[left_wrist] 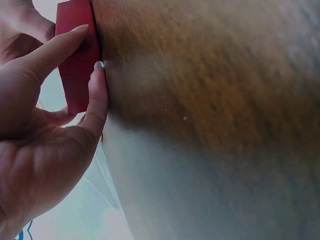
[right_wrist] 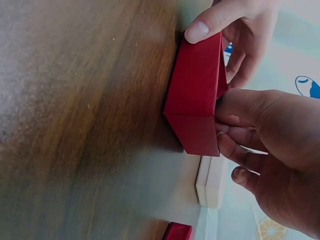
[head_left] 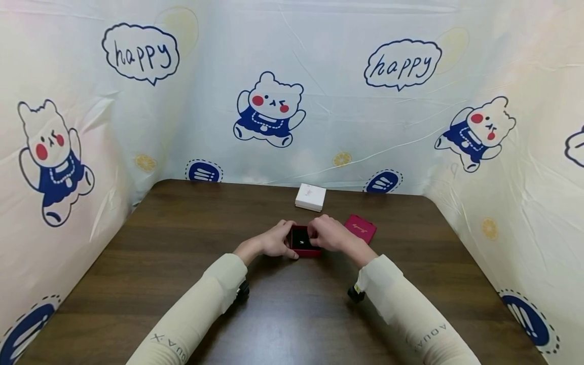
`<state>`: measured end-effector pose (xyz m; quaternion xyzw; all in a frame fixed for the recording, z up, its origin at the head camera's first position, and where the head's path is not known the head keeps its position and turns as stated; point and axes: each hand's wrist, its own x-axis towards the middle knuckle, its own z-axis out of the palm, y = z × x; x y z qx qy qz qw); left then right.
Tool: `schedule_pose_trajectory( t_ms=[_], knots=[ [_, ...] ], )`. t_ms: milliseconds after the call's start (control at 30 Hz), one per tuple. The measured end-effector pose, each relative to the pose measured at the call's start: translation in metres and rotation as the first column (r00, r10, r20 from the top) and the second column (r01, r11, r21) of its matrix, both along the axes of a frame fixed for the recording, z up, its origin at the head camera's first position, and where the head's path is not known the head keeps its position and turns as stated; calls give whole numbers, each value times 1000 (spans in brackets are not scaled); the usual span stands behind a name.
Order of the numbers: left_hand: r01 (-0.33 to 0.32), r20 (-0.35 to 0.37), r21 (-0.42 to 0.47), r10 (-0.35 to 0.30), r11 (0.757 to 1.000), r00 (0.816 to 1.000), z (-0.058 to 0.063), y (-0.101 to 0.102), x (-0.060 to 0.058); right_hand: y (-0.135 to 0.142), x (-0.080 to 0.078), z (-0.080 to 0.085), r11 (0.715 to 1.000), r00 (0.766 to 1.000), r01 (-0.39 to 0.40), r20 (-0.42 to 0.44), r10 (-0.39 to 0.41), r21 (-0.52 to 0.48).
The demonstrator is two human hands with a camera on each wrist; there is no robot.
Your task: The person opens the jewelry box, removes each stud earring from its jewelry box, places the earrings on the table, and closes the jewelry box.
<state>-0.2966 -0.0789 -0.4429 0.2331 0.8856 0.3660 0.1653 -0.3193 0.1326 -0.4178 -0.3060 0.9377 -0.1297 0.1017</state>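
A small red box [head_left: 307,253] sits without its lid on the wooden table, with a black lining [head_left: 298,234] inside. On the lining lies a tiny shiny piece [head_left: 302,242], too small to make out. My left hand [head_left: 276,240] grips the box's left end, thumb [left_wrist: 65,46] on the near side and other fingers round the end and far side. Over the right end is my right hand [head_left: 332,233], bent at the fingers. In the right wrist view its thumb [right_wrist: 240,103] dips past the rim; the rim hides whether it pinches anything.
A red lid [head_left: 360,229] with gold writing lies flat to the right of the box. Farther back stands a closed white box [head_left: 311,197]. The brown table [head_left: 182,218] meets a printed cloth backdrop [head_left: 328,111] at the back and sides.
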Motion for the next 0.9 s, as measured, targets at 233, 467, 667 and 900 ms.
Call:
schedule_pose_trajectory(
  t_ms=[233,467,667,900],
  knots=[
    [-2,-6,1,2,1000,1000,0,0,0,2,5,1,999,999,-36,-3,36,8],
    [-9,1,2,9,1000,1000,-1,0,-1,6,11,6,999,999,-46,27,46,-3],
    [-8,6,-1,8,1000,1000,0,0,0,14,16,7,996,998,-62,18,63,-57],
    [-6,4,-6,6,1000,1000,1,0,1,22,21,8,991,996,-84,7,85,-101]
  ],
)
